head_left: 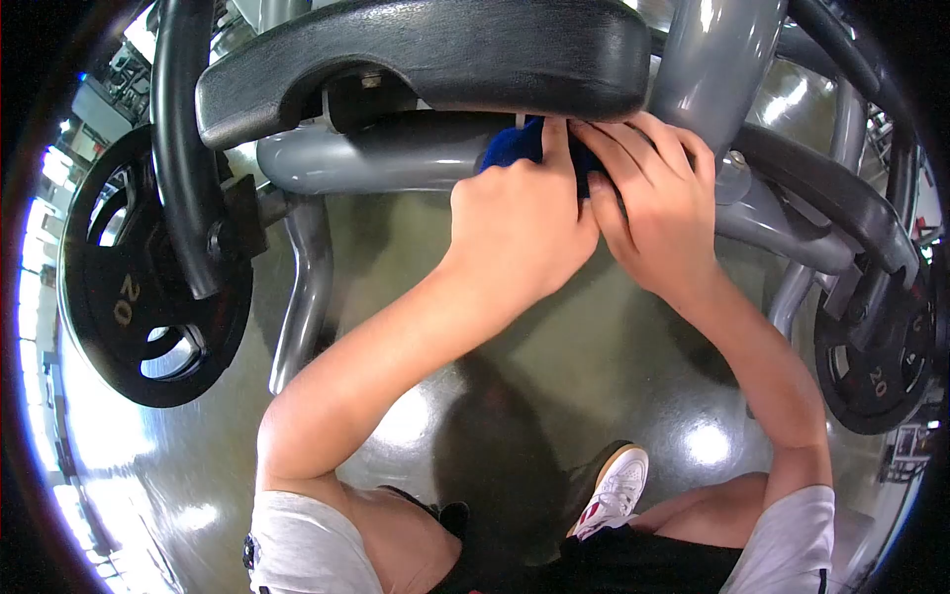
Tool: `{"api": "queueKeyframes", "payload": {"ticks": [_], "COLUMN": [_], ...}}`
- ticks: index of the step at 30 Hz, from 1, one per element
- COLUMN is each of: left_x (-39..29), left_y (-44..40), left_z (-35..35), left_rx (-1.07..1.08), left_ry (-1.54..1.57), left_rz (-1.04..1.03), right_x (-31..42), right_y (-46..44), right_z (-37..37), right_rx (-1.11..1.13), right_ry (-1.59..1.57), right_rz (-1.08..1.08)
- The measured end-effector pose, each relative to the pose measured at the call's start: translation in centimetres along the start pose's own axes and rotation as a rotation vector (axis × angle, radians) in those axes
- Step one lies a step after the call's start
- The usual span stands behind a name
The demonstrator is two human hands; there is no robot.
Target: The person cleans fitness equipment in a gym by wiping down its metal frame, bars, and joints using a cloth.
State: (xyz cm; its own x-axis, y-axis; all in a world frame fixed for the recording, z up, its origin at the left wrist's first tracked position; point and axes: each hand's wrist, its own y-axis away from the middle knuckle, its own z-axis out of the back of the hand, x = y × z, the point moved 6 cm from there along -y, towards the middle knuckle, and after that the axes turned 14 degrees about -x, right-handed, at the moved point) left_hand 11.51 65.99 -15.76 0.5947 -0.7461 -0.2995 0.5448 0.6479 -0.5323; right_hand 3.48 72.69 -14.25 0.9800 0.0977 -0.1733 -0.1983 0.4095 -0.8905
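Observation:
Just below the black padded seat point(445, 59), a blue cloth point(507, 148) lies bunched against the grey metal tube point(386, 158) of a weight machine. My left hand point(520, 223) is closed on the cloth, with the index finger pointing up under the pad. Beside it my right hand point(658, 203) has its fingers bent over the cloth's right part, up against the pad's underside. The two hands touch or nearly touch, and much of the cloth is hidden behind them.
A black weight plate point(109, 287) marked 20 hangs at the left beside a black lever arm point(183, 148). Another plate point(871, 366) is at the right. A thick grey post point(717, 69) rises right of the pad. My white shoe point(616, 485) rests on the shiny floor.

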Motion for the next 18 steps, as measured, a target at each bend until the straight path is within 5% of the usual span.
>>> {"api": "queueKeyframes", "payload": {"ticks": [5,11,18], "left_x": [-1.2,0.0,0.4], "left_y": [3.3,4.2,0.7], "left_z": [1.2,1.3,0.0], "left_rx": [0.104,-0.019,0.011], "left_ry": [-0.11,-0.215,-0.008], "left_rz": [-0.095,-0.194,-0.008], "right_x": [0.2,0.1,-0.3], "right_y": [-1.0,-0.7,0.2], "right_z": [-0.4,-0.2,1.2], "right_rx": [0.025,0.003,-0.028], "right_ry": [0.075,0.055,0.019], "right_rz": [-0.035,-0.042,0.02]}}
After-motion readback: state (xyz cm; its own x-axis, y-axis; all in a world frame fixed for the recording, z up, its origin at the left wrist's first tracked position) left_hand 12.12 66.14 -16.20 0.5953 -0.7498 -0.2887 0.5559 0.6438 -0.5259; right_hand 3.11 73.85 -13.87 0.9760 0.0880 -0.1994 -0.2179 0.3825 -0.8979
